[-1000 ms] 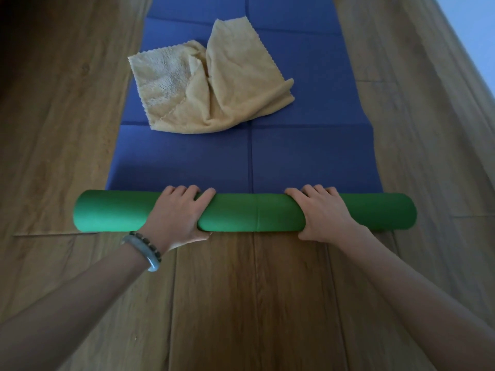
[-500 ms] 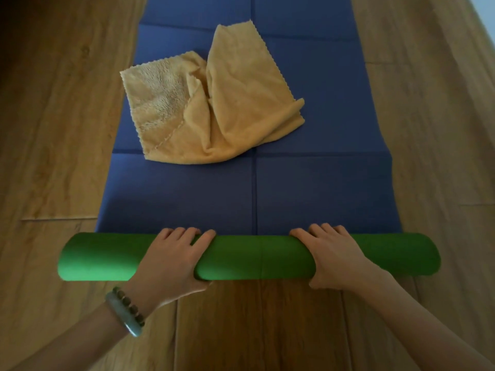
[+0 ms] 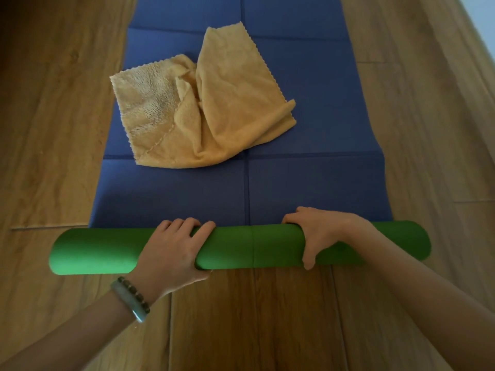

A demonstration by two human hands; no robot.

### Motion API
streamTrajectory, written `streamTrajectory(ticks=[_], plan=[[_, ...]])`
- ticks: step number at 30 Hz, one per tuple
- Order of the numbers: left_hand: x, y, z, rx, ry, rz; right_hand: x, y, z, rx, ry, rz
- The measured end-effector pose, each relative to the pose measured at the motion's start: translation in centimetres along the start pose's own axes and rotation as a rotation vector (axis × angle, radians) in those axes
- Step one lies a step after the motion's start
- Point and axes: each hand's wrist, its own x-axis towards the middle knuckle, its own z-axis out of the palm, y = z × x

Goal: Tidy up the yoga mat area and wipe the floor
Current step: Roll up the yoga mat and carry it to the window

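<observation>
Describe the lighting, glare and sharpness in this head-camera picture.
Head view: dim overall; the wooden floor sinks into deep shadow at upper left; a bright strip fills the top-right corner; no glare on the blue yoga mat; the yellow towel looks sharp.

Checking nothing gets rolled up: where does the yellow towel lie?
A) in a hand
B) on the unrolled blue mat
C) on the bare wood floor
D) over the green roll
B: the yellow towel lies crumpled on the unrolled blue mat, apart from the green roll.
</observation>
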Motion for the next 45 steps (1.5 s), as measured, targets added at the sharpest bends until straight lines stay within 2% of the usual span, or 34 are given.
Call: streamTrajectory(ticks=[2, 5, 7, 10, 13, 16, 19, 21, 23, 26, 30, 33, 36, 40, 42, 44, 45], plan=[[0.7, -0.4, -0.4, -0.028, -0.089, -0.025, -1.3, 0.3, 0.7, -0.011, 0.155, -0.009], [2.1, -0.8, -1.7, -0.068, -0.229, -0.037, -3.5, 0.2, 3.5, -0.213, 0.522, 0.008], [3.0, -1.2, -2.4, -0.099, -0.287, -0.032, -3.7, -0.4, 6.3, -0.279, 0.691, 0.059], [3.9, -1.7, -3.1, -0.172, -0.369, -0.03, -1.9, -0.5, 8.9, -0.31, 0.808, 0.098], [4.6, -2.6, -3.1, -0.21, -0.379, -0.017, -0.4, 0.0, 7.9, -0.338, 0.881, 0.112], [4.4, -3.4, -2.9, -0.146, -0.228, 0.044, 0.5, 0.3, 6.1, -0.378, 0.839, 0.128], [3.3, -2.7, -1.8, 0.023, -0.031, 0.083, 0.5, 0.3, 3.8, -0.435, 0.678, 0.119], [3.2, -2.3, -0.9, 0.058, 0.018, 0.053, 0.7, 0.4, 2.4, -0.402, 0.587, 0.085], [4.0, -2.2, -1.1, 0.035, -0.017, 0.021, 0.7, 0.2, 0.7, -0.359, 0.505, 0.078], [5.9, -2.9, -2.8, -0.017, -0.183, 0.004, 0.6, 0.4, -0.8, -0.352, 0.474, 0.07], [7.1, -3.6, -3.7, -0.078, -0.262, -0.017, 0.8, -0.6, 2.7, -0.436, 0.745, 0.088], [6.6, -3.4, -3.4, -0.076, -0.283, -0.009, 1.5, -0.9, 4.3, -0.4, 0.847, 0.106], [6.0, -3.3, -3.4, -0.128, -0.35, -0.012, 0.8, -1.4, 3.4, -0.418, 0.73, 0.094], [4.4, -2.4, -3.0, -0.222, -0.535, -0.016, -0.2, -1.7, 4.2, -0.388, 0.532, 0.052], [4.1, -2.1, -3.3, -0.304, -0.577, -0.062, -0.3, -1.7, 4.5, -0.378, 0.518, 0.053], [4.4, -2.2, -3.9, -0.554, -0.504, -0.179, -0.2, -1.6, 4.4, -0.37, 0.524, 0.051], [4.7, -2.3, -4.1, -0.679, -0.367, -0.242, -0.1, -1.6, 4.3, -0.365, 0.522, 0.054]])
